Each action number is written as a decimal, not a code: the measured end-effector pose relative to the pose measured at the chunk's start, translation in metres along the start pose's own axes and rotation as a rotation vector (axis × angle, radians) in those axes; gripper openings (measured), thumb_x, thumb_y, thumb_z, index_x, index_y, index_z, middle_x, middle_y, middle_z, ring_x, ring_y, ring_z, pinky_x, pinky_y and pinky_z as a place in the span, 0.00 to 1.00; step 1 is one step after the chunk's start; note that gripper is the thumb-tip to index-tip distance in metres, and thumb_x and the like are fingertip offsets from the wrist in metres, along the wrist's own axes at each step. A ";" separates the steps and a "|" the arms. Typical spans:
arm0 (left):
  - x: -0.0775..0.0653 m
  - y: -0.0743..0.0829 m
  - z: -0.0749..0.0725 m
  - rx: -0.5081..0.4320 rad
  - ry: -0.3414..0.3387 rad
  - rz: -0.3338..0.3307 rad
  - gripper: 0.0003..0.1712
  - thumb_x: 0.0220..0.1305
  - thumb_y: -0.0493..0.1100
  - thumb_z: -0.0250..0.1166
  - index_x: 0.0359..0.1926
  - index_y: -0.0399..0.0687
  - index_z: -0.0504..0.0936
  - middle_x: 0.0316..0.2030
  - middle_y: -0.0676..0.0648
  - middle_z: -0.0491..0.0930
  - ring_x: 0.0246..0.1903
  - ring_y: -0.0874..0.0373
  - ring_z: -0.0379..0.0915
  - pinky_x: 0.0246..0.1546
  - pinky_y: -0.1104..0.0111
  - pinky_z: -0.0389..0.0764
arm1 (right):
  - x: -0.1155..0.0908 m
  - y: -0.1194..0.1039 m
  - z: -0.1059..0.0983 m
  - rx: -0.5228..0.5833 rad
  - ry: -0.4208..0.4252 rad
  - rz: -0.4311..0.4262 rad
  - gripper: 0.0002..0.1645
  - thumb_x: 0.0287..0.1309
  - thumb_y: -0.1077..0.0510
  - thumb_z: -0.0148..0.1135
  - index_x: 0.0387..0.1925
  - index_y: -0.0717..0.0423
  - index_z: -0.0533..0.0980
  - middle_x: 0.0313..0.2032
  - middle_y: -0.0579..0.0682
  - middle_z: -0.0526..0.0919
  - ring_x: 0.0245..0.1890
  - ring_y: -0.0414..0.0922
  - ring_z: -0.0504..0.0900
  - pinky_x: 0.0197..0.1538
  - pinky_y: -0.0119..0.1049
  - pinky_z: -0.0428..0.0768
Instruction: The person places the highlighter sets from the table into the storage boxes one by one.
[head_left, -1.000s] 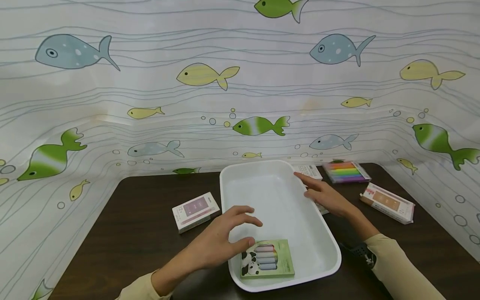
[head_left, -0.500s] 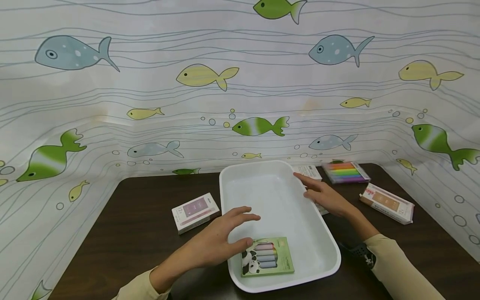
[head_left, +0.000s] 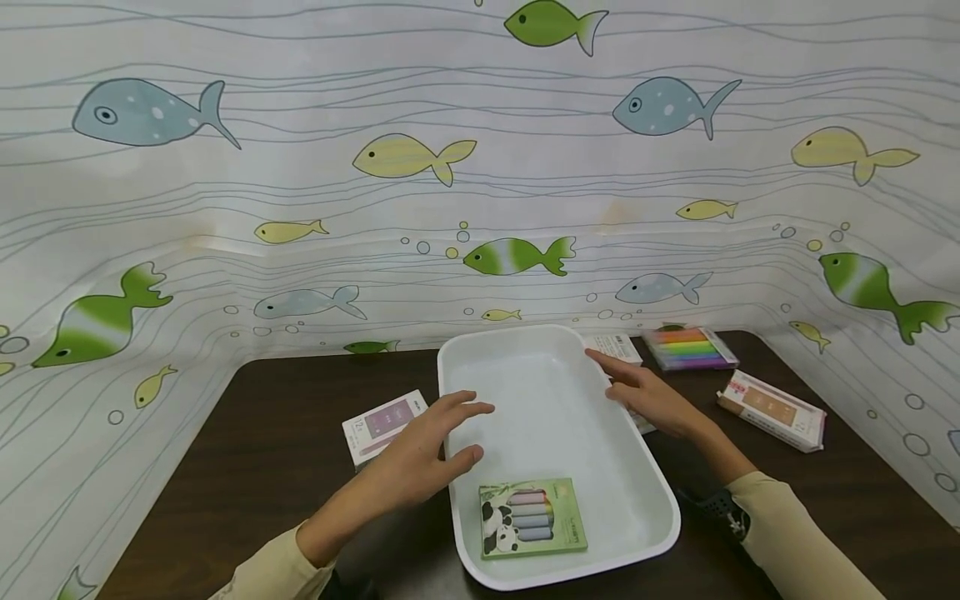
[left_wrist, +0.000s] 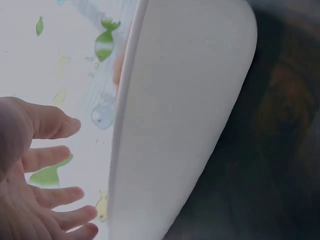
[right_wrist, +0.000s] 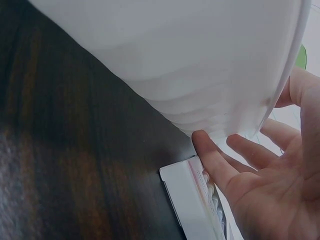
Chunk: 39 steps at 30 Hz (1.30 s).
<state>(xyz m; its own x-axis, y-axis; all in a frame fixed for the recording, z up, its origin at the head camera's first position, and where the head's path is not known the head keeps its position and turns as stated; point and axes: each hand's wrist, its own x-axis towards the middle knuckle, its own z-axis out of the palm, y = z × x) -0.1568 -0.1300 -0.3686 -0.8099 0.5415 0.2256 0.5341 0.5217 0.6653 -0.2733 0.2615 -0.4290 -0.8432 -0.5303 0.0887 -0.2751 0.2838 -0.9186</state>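
Note:
A white rectangular tray (head_left: 551,417) stands on the dark table, longer side reaching away from me. Inside its near end lies a green box (head_left: 566,518) printed with pandas, showing a row of coloured sticks. My left hand (head_left: 420,446) hovers over the tray's left rim, fingers spread and holding nothing; the left wrist view shows its fingers (left_wrist: 55,195) apart from the tray wall. At the far right side, my right hand (head_left: 656,398) holds the tray's rim. In the right wrist view its thumb reaches over the rim, and its fingers (right_wrist: 215,155) lie along the outer wall.
A white box with a purple panel (head_left: 378,425) sits left of the tray, partly behind my left hand. On the right are a pack of rainbow-coloured pens (head_left: 688,347) and a white box with a brown panel (head_left: 772,408). Another white box (head_left: 615,346) shows behind my right hand.
My left hand has moved left and away from the green box, so its thumb no longer overlaps the box. The right hand stays at the tray's rim.

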 end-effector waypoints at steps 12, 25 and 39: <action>0.002 -0.019 -0.036 0.081 0.114 -0.016 0.34 0.71 0.40 0.67 0.75 0.46 0.66 0.74 0.38 0.59 0.70 0.40 0.59 0.63 0.39 0.67 | 0.001 0.003 0.000 -0.013 0.001 -0.008 0.36 0.77 0.56 0.54 0.80 0.42 0.57 0.77 0.51 0.55 0.72 0.63 0.60 0.52 0.49 0.83; 0.003 -0.036 -0.041 0.103 0.105 -0.025 0.36 0.74 0.41 0.63 0.77 0.42 0.62 0.73 0.35 0.58 0.71 0.36 0.57 0.63 0.36 0.64 | 0.001 0.002 0.001 -0.007 0.007 -0.002 0.36 0.76 0.58 0.53 0.80 0.42 0.57 0.77 0.52 0.57 0.70 0.63 0.65 0.49 0.48 0.84; 0.003 -0.056 -0.046 0.258 0.041 -0.200 0.38 0.78 0.57 0.56 0.78 0.43 0.59 0.74 0.29 0.55 0.69 0.26 0.54 0.58 0.24 0.57 | 0.000 0.003 -0.001 -0.020 0.005 -0.009 0.35 0.77 0.58 0.52 0.80 0.42 0.57 0.77 0.53 0.57 0.70 0.64 0.64 0.50 0.48 0.84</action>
<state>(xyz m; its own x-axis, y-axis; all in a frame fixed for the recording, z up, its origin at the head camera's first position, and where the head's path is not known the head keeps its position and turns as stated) -0.2007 -0.1879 -0.3722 -0.9112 0.3872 0.1405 0.4031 0.7678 0.4980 -0.2744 0.2628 -0.4314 -0.8430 -0.5288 0.0988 -0.2915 0.2946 -0.9101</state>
